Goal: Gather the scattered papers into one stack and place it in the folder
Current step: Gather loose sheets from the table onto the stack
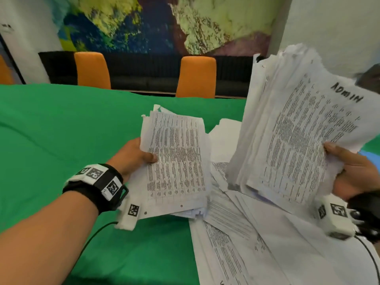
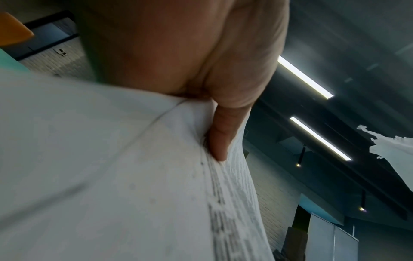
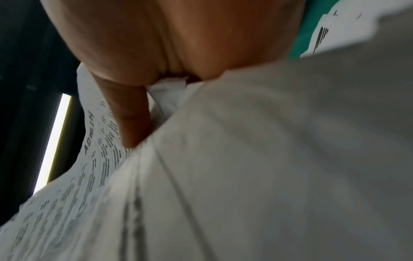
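My left hand [image 1: 136,156] grips a small bundle of printed papers [image 1: 176,161] by its left edge, thumb on top, held above the green table. In the left wrist view the thumb [image 2: 220,137] presses onto that bundle [image 2: 111,167]. My right hand [image 1: 353,169] holds a thicker, tilted stack of papers [image 1: 298,130] marked "ADMIN", thumb on the top sheet. The right wrist view shows its thumb [image 3: 132,120] on the printed stack [image 3: 257,159]. More loose sheets [image 1: 257,243] lie spread on the table beneath. No folder is clearly visible.
A green cloth covers the table [image 1: 61,130]. Two orange chairs [image 1: 196,77] stand at the far edge before a dark bench and a painted wall. A bit of blue [image 1: 368,157] shows at the right edge behind my right hand.
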A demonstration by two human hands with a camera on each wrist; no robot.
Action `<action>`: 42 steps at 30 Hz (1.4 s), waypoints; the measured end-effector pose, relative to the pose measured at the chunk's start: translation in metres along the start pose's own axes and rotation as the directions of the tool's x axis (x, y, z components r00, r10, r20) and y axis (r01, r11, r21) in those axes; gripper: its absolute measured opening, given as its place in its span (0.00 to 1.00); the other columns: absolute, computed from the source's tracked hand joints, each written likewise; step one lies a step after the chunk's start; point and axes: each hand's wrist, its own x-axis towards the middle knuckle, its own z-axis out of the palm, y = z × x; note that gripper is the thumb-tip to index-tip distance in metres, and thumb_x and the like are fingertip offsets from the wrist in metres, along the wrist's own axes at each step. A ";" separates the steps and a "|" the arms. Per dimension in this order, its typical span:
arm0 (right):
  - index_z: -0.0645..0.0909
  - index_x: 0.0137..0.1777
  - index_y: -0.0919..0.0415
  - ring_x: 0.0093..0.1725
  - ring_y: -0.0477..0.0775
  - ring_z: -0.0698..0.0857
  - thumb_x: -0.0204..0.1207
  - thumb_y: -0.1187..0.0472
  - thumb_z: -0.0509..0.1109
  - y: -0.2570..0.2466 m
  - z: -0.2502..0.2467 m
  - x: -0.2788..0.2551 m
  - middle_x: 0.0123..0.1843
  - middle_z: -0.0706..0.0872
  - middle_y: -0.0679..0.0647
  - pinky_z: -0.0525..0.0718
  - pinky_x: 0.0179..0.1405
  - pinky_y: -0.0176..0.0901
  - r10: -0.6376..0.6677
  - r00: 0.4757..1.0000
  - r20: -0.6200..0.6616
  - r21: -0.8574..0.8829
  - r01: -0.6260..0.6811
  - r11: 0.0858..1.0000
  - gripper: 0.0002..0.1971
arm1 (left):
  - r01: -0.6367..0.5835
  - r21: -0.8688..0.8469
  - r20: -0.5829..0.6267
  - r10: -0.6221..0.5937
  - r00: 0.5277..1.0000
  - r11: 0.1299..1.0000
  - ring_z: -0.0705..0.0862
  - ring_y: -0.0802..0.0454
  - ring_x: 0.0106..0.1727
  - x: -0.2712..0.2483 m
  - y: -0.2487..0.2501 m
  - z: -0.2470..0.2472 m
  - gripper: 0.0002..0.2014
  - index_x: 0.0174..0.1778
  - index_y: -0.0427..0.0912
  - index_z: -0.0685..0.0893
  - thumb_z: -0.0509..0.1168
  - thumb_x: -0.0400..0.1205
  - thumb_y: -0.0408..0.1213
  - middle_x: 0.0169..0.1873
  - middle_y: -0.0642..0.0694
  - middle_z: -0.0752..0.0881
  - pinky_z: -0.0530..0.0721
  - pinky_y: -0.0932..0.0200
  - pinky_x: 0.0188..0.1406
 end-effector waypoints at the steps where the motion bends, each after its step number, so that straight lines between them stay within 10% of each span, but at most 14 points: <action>1: 0.91 0.61 0.52 0.68 0.60 0.87 0.65 0.59 0.76 0.001 0.005 -0.003 0.67 0.90 0.56 0.92 0.50 0.55 0.015 1.000 0.011 0.017 -0.015 1.000 0.21 | -0.002 -0.013 0.006 0.002 1.000 1.000 0.92 0.38 0.54 -0.002 0.000 -0.001 0.20 0.67 0.39 0.81 0.70 0.79 0.22 0.55 0.39 0.92 0.87 0.34 0.60; 11: 0.84 0.67 0.64 0.52 0.70 0.92 0.77 0.70 0.68 0.079 0.095 -0.017 0.60 0.91 0.70 0.92 0.50 0.66 0.279 0.951 0.133 -0.181 -0.253 0.950 0.18 | -0.095 -0.329 0.090 0.131 0.987 0.940 0.90 0.36 0.46 -0.035 0.023 0.065 0.11 0.53 0.36 0.89 0.61 0.88 0.34 0.45 0.38 0.93 0.91 0.49 0.40; 16: 0.83 0.68 0.67 0.56 0.74 0.91 0.80 0.69 0.69 0.094 0.098 -0.012 0.61 0.90 0.73 0.89 0.57 0.71 0.311 0.948 0.070 -0.204 -0.292 0.934 0.16 | -0.144 -0.500 0.216 0.284 0.934 0.854 0.84 0.40 0.71 -0.044 0.020 0.065 0.45 0.78 0.50 0.77 0.64 0.69 0.76 0.70 0.41 0.86 0.80 0.35 0.71; 19: 0.83 0.69 0.65 0.60 0.76 0.89 0.80 0.68 0.69 0.094 0.096 -0.007 0.61 0.90 0.70 0.84 0.63 0.78 0.277 0.960 0.039 -0.181 -0.266 0.947 0.17 | -0.277 -0.283 0.182 0.335 0.925 0.918 0.88 0.42 0.65 -0.042 0.017 0.071 0.45 0.73 0.46 0.79 0.81 0.62 0.63 0.62 0.44 0.90 0.86 0.40 0.64; 23: 0.81 0.71 0.65 0.61 0.77 0.88 0.75 0.70 0.72 0.081 0.090 -0.007 0.64 0.89 0.72 0.87 0.58 0.74 0.214 0.964 0.157 -0.099 -0.200 0.975 0.22 | -0.278 -0.368 0.134 0.346 0.929 0.887 0.89 0.33 0.59 -0.037 0.018 0.066 0.25 0.63 0.37 0.85 0.77 0.69 0.36 0.56 0.36 0.91 0.89 0.39 0.57; 29: 0.80 0.69 0.63 0.62 0.74 0.89 0.67 0.68 0.75 0.062 0.093 -0.016 0.66 0.89 0.68 0.89 0.55 0.71 0.089 0.942 0.324 -0.167 -0.036 0.985 0.27 | -0.287 -0.427 0.141 0.376 0.916 0.858 0.89 0.31 0.57 -0.026 0.016 0.050 0.29 0.59 0.37 0.88 0.85 0.63 0.43 0.57 0.31 0.89 0.91 0.42 0.53; 32: 0.80 0.68 0.63 0.60 0.71 0.90 0.69 0.68 0.74 0.056 0.101 -0.023 0.63 0.90 0.66 0.91 0.52 0.68 -0.021 0.942 0.334 -0.210 0.096 0.973 0.25 | -0.360 -0.393 0.011 0.395 0.918 0.846 0.91 0.43 0.53 -0.028 0.017 0.058 0.17 0.63 0.41 0.85 0.73 0.78 0.29 0.51 0.43 0.93 0.91 0.53 0.49; 37: 0.78 0.71 0.54 0.62 0.63 0.91 0.59 0.50 0.87 0.086 0.093 -0.035 0.63 0.91 0.57 0.91 0.55 0.60 -0.057 0.955 0.291 -0.347 0.160 0.924 0.39 | -0.393 -0.277 -0.137 0.369 0.919 0.877 0.89 0.55 0.62 -0.036 -0.003 0.076 0.34 0.70 0.61 0.74 0.80 0.69 0.53 0.61 0.55 0.89 0.84 0.43 0.66; 42: 0.88 0.56 0.41 0.56 0.61 0.93 0.68 0.58 0.84 0.099 0.088 -0.045 0.59 0.93 0.55 0.92 0.52 0.60 -0.061 0.959 0.277 -0.341 0.157 0.927 0.18 | -0.487 -0.251 -0.240 0.434 0.869 0.837 0.88 0.52 0.64 -0.044 -0.003 0.072 0.37 0.71 0.61 0.74 0.79 0.66 0.55 0.63 0.54 0.87 0.86 0.42 0.65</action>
